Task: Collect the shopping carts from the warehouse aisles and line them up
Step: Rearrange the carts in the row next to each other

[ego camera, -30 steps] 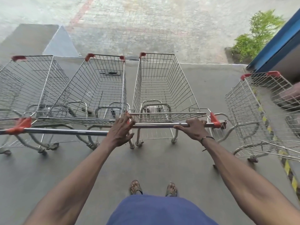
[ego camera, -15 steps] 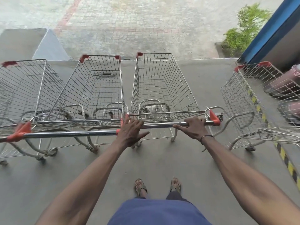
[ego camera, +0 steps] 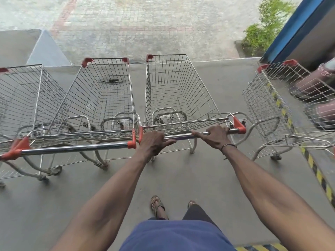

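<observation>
Single view: head-worn wide-angle camera, facing forward and steeply down, close above both outstretched arms; takes in the cart row (ego camera: 174,98), the concrete floor (ego camera: 199,178) and the wearer's feet.

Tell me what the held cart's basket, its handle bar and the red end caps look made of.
Basket: thin metal wire welded in a grid, dull silver, likely plated steel.
Handle bar: smooth metal tube, brighter and shinier than the wire, seemingly chromed; both the left hand and right hand rest on it.
Red end caps: matte orange-red, moulded shape, probably plastic.
</observation>
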A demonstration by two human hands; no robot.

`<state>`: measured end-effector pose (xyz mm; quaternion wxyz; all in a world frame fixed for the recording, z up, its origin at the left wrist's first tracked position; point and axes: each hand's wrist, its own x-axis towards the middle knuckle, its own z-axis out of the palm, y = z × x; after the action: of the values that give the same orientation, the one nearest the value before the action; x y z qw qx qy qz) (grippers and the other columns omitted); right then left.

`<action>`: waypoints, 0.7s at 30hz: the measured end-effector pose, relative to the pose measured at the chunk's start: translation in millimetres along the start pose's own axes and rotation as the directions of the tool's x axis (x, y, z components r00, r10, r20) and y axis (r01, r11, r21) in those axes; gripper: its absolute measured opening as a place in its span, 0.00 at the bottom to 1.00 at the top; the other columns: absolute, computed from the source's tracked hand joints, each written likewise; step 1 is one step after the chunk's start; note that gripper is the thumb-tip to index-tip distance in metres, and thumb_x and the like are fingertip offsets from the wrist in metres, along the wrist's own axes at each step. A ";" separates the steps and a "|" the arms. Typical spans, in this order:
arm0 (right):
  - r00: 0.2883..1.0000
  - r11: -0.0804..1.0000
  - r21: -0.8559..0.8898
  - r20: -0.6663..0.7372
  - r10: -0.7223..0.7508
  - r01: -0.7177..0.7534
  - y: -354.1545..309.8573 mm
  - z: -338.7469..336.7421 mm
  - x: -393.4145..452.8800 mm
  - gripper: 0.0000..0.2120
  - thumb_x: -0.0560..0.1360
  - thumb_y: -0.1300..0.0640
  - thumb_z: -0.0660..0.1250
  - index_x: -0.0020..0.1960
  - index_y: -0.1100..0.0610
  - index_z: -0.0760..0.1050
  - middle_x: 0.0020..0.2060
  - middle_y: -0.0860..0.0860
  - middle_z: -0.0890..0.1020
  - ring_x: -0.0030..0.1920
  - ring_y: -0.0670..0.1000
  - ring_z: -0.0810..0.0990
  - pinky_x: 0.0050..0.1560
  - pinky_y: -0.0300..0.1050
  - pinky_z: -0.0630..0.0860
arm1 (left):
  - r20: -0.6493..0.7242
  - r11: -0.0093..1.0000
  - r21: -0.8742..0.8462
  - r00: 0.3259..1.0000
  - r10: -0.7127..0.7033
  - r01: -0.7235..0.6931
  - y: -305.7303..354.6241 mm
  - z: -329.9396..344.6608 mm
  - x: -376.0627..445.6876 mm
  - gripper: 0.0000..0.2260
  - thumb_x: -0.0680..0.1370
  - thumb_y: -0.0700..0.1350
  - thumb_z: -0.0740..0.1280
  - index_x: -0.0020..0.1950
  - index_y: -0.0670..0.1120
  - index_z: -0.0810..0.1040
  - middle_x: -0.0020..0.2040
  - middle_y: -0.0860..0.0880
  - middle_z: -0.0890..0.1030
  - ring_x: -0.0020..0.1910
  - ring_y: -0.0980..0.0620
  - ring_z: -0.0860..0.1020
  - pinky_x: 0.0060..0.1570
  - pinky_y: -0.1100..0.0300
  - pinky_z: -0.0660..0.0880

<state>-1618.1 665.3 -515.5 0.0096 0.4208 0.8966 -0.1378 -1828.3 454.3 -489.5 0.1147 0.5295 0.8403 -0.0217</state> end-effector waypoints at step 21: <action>0.998 0.999 0.031 0.062 -0.020 0.018 6.1 -10.0 -10.0 0.41 0.68 0.14 0.56 0.27 0.53 0.65 0.25 0.48 0.70 0.34 0.49 0.71 0.45 0.53 0.57 | -0.038 0.999 0.006 0.998 -0.050 0.050 3.1 25.9 3.5 0.46 0.65 0.87 0.36 0.34 0.49 0.73 0.30 0.54 0.76 0.33 0.50 0.78 0.74 0.32 0.61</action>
<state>-1606.0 664.1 -506.0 0.0299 0.4078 0.8976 -0.1645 -1822.6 454.7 -515.1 0.0962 0.5089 0.8552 -0.0176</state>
